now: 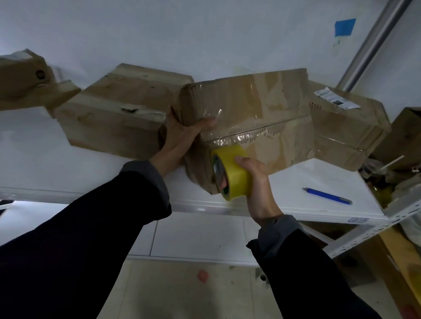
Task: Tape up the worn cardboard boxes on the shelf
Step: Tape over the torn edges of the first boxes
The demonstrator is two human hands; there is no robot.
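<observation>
A worn cardboard box (pixel 255 112) stands tilted on the white shelf (pixel 36 165), its faces torn and partly covered with clear tape. My left hand (pixel 180 136) grips its left corner, thumb on the top face. My right hand (pixel 256 181) holds a yellow roll of tape (pixel 234 172) pressed against the box's lower front edge, fingers through the core. A strip of clear tape runs from the roll along the seam.
More worn boxes stand along the wall: one at the left (pixel 121 109), one at the far left (pixel 16 79), one behind on the right (pixel 346 126) with a label, one at the far right (pixel 415 132). A blue pen-like tool (pixel 326 195) lies on the shelf. The shelf's metal post (pixel 369 48) rises at the right.
</observation>
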